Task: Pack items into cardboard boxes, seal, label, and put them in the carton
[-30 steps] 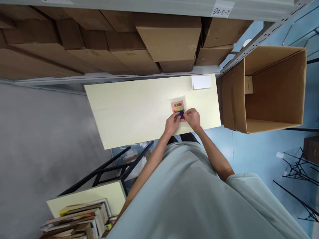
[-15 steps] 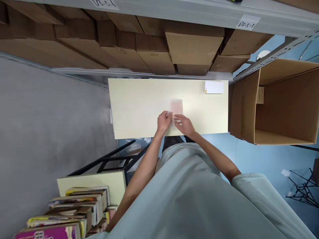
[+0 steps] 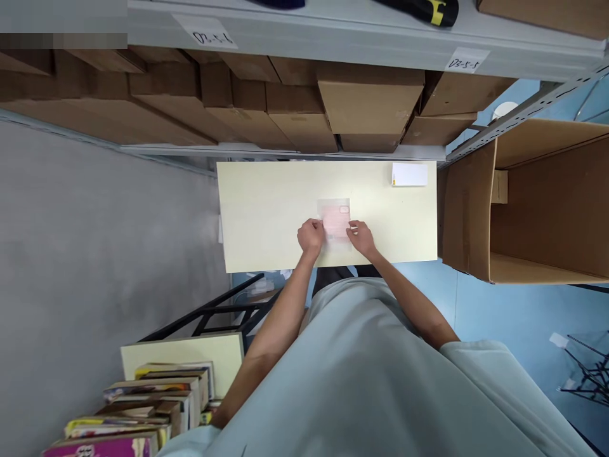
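A pink phone case (image 3: 336,220) with a rounded cutout at its upper right lies inside a clear plastic bag (image 3: 328,202) over the cream tabletop (image 3: 266,216). At the left edge of the bag is my left hand (image 3: 311,236), its fingers closed in a pinch. My right hand (image 3: 361,238) grips the opposite edge between thumb and fingertips. The lower part of the bag shows faintly between my two wrists.
A small white box (image 3: 409,174) sits at the table's back right. Shelves with brown cartons (image 3: 371,105) rise behind. On the right stands a large open cardboard box (image 3: 547,222). Stacked books (image 3: 147,400) are at lower left.
My hands have moved apart, the right one to the right edge of the bag. The pink case now shows flat and more fully. The view has shifted slightly.
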The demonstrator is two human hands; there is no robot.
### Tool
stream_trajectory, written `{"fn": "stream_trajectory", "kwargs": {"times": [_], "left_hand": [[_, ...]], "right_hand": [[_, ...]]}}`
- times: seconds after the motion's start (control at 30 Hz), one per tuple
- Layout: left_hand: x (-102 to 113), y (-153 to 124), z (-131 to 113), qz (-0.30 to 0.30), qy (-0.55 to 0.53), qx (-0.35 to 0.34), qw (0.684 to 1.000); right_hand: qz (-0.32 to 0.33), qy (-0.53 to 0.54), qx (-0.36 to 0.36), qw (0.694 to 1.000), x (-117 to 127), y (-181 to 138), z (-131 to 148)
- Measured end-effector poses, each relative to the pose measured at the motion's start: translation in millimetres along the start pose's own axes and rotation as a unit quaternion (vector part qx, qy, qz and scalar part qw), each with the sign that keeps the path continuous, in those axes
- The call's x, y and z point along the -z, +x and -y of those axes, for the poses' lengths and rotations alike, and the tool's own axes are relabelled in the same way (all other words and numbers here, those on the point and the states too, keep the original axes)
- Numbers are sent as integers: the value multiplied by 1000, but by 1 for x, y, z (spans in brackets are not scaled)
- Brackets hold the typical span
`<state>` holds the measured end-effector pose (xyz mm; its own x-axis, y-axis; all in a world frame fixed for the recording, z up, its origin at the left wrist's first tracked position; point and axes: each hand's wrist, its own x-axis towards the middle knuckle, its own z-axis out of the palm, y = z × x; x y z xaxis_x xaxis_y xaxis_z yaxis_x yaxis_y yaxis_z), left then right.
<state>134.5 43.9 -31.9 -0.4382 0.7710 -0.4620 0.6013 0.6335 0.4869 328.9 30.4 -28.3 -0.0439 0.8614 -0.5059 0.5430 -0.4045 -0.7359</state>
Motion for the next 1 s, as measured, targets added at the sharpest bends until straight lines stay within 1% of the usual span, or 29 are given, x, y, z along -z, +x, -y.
{"fn": "stream_trajectory", "kwargs": {"times": [0.1, 0.2, 0.3, 0.37, 0.43, 0.5, 0.6, 0.77, 0.9, 1.0], "left_hand": [[2, -5, -5, -9, 19, -9, 1000], [10, -9, -12, -14, 53, -15, 998], [28, -11, -26, -9, 76, -33, 997], [42, -10, -40, -10, 72, -66, 995], [56, -7, -61, -16, 54, -108, 993], [69, -2, -88, -24, 27, -152, 988], [89, 4, -139, -36, -14, -226, 973], [125, 2, -224, -70, -67, -342, 935], [149, 2, -274, -95, -73, -410, 904], [163, 4, -304, -108, -79, -450, 883]], "right_hand": [[0, 1, 1, 1000, 6, -2, -3], [-11, 2, 2, 1000, 21, -5, -3], [-36, 2, 11, 999, 45, -6, 4], [-61, 1, 24, 998, 65, -4, 14], [-90, -1, 42, 995, 85, 1, 29], [-119, -2, 65, 991, 107, 11, 48], [-160, -6, 108, 981, 142, 29, 83], [-226, -13, 190, 955, 203, 56, 155], [-276, -36, 266, 923, 245, 71, 215], [-303, -128, 327, 886, 271, 80, 259]]}}
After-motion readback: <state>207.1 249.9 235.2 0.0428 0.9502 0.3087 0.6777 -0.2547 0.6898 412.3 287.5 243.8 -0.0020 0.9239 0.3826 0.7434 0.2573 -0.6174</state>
